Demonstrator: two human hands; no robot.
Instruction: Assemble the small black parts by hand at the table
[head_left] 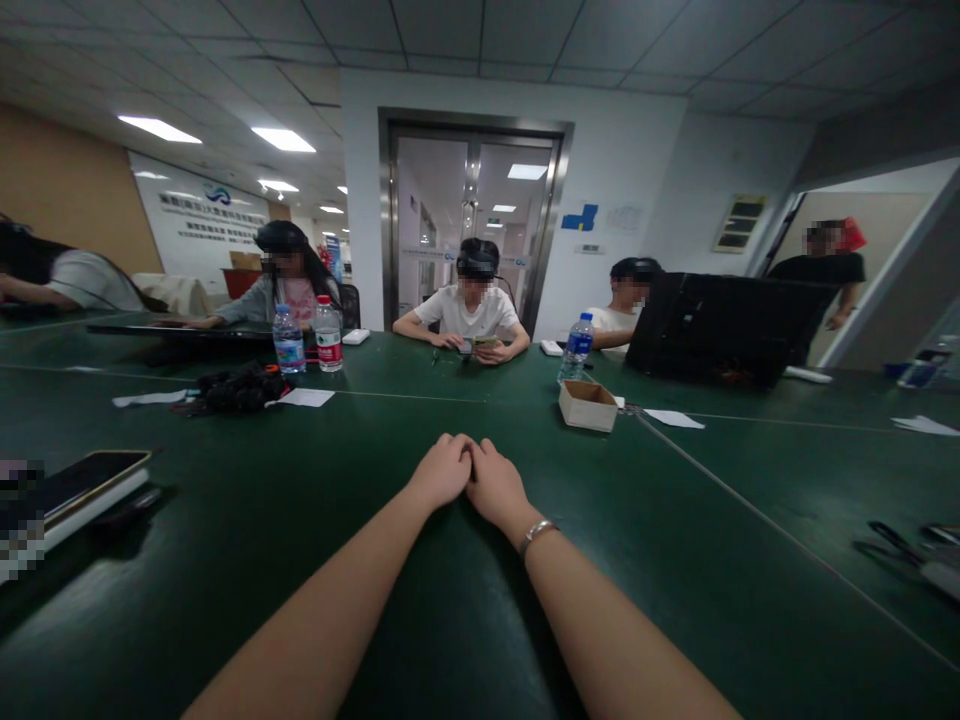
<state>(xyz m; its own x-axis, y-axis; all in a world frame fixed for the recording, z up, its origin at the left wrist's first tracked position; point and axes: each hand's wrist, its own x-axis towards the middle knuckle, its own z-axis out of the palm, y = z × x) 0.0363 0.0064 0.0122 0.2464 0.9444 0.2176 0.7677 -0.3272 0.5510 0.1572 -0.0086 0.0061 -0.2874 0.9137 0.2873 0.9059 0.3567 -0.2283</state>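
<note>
My left hand (442, 472) and my right hand (496, 482) rest together on the green table (315, 540), touching at the thumbs and forefingers. Both are closed, with the fingers curled down and away from me. Whatever they may hold, if anything, is hidden beneath them. A silver bracelet (537, 535) circles my right wrist. Ahead and to the right of my hands stands a small open cardboard box (589, 407).
Two bottles (289, 342) stand by a black cable bundle (244, 388) at the back left. Another bottle (579, 345) is behind the box, beside a large black monitor (724, 325). A phone (82, 490) lies at left. Several people sit opposite; one stands at far right.
</note>
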